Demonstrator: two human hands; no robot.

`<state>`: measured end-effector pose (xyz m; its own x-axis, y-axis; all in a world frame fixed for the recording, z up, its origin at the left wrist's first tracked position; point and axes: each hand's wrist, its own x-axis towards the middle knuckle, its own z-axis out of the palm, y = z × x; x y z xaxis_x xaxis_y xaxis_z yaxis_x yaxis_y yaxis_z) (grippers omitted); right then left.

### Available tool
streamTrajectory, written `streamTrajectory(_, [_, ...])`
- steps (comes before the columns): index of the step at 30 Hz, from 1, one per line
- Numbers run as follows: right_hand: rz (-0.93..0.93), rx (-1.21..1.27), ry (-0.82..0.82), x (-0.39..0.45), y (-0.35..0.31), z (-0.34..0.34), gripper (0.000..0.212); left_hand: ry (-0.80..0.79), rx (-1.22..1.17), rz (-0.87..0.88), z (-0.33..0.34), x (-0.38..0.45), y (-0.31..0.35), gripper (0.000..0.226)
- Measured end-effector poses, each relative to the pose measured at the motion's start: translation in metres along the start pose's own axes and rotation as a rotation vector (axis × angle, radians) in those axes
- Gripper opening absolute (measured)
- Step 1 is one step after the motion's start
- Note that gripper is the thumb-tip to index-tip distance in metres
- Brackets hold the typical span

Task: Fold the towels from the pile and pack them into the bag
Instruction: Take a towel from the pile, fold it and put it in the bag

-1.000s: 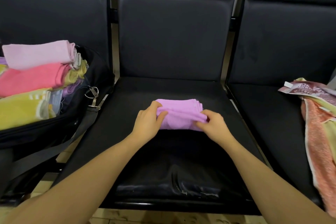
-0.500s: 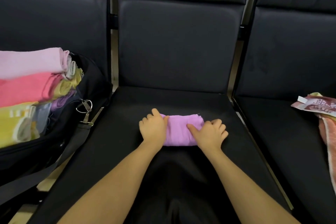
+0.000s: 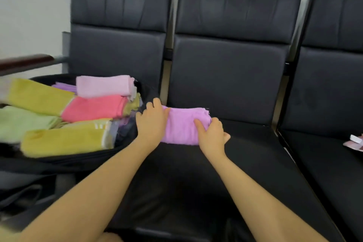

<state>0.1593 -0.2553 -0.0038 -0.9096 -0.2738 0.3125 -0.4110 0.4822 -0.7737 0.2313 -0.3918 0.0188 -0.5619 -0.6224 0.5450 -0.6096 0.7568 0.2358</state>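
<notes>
Left hand point(image 3: 152, 122): fingers curled round left end of folded purple towel point(image 3: 182, 126).
Right hand point(image 3: 213, 133): gripping right end, thumb on top.
Towel: at seat's point(image 3: 245, 163) left edge, beside bag point(image 3: 78, 160).

I am looking at what seems a waiting room or public lobby. A row of joined black padded seats point(image 3: 231, 76) stands against a plain pale wall point(image 3: 29, 12), the backs split by narrow metal posts, as in a station or clinic hall. Left of the seats, a dark wooden armrest point(image 3: 25, 61) on a metal bar ends the row. I see no home furniture around the seats.
</notes>
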Motion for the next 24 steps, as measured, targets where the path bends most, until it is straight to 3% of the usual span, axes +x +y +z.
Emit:
streamTrajectory(2, [-0.056,0.091,-0.021,-0.005,-0.040,0.014,0.027,0.111,-0.010,-0.026,-0.019,0.015,-0.034,0.036])
streamTrajectory(5, [-0.110,0.207,-0.065,-0.008,-0.094,0.042,0.027,0.070,-0.083,-0.101,-0.044,0.040,-0.086,0.038])
streamTrajectory(10, [-0.212,0.279,-0.139,0.001,-0.172,0.111,0.035,0.179,0.038,-0.122,-0.065,0.087,-0.186,0.036])
streamTrajectory(17, [-0.354,0.233,-0.263,0.040,-0.261,0.215,0.030,0.210,0.057,-0.218,-0.047,0.171,-0.296,0.035])
streamTrajectory(24, [-0.479,0.262,-0.300,0.067,-0.293,0.299,0.027,0.248,0.067,-0.245,-0.013,0.231,-0.362,0.033])
